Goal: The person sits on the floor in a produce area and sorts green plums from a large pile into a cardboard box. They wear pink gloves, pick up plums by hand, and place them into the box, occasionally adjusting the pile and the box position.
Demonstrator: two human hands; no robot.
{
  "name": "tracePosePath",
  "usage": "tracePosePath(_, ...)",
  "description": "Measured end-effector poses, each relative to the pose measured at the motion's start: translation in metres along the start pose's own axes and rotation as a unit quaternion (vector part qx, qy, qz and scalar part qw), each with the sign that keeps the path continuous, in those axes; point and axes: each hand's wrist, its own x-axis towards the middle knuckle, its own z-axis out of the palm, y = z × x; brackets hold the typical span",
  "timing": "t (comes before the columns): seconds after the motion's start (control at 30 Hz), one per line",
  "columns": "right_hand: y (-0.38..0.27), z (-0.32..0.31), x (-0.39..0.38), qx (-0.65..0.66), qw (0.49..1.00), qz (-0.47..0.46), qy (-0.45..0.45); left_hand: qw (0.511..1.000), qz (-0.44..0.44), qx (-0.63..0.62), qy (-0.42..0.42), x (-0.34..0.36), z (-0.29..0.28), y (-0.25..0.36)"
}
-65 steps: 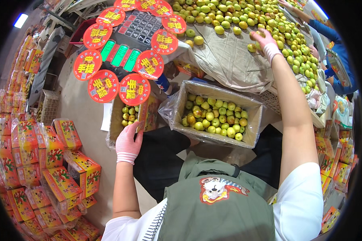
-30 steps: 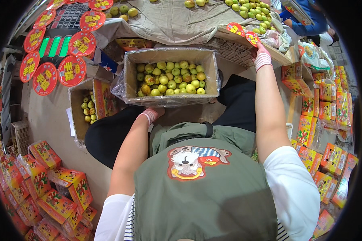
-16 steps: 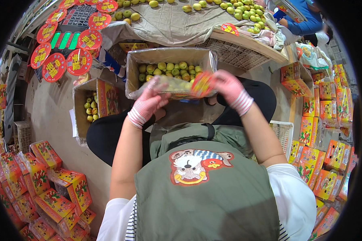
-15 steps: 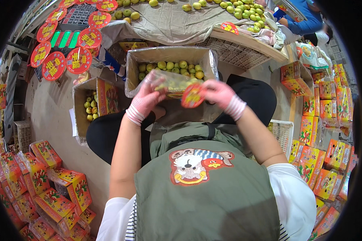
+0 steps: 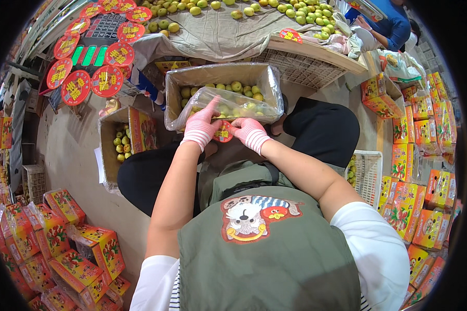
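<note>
In front of me is an open cardboard box (image 5: 274, 88) of yellow-green fruit (image 5: 236, 87), lined with clear plastic (image 5: 204, 96) that lies partly over the fruit. My left hand (image 5: 202, 125), in a pink striped glove, grips the plastic at the box's near left edge. My right hand (image 5: 248, 131), gloved the same way, pinches a red round label (image 5: 222, 133) at the box's front, just beside the left hand. A second box (image 5: 109, 165) holding some fruit stands at the left.
A cloth-covered table (image 5: 207, 33) with scattered fruit spans the back, with a scale ringed by red labels (image 5: 107, 80) at its left. Packed boxes (image 5: 96, 243) are stacked on both sides. A plastic crate (image 5: 368, 176) sits at my right. A person in blue (image 5: 397, 31) works at upper right.
My right hand came from the table edge down to the box front with a red label. My left hand rose to the box and drew plastic over part of the fruit.
</note>
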Motion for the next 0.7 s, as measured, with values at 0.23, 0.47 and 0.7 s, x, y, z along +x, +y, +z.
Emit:
tracePosePath(0.23,0.010,0.004,0.002,0.032,0.998,0.018,0.046,0.994,0.035,0.091,0.043,-0.001,0.007,-0.003)
tracePosePath(0.47,0.035,0.027,-0.002,0.140,0.978,-0.084,-0.132,0.990,0.078,0.095,0.066,0.000,0.007,-0.007)
tracePosePath(0.7,0.060,0.034,0.065,-0.050,0.966,-0.223,-0.118,0.985,0.093,0.135,0.060,0.003,0.013,-0.016)
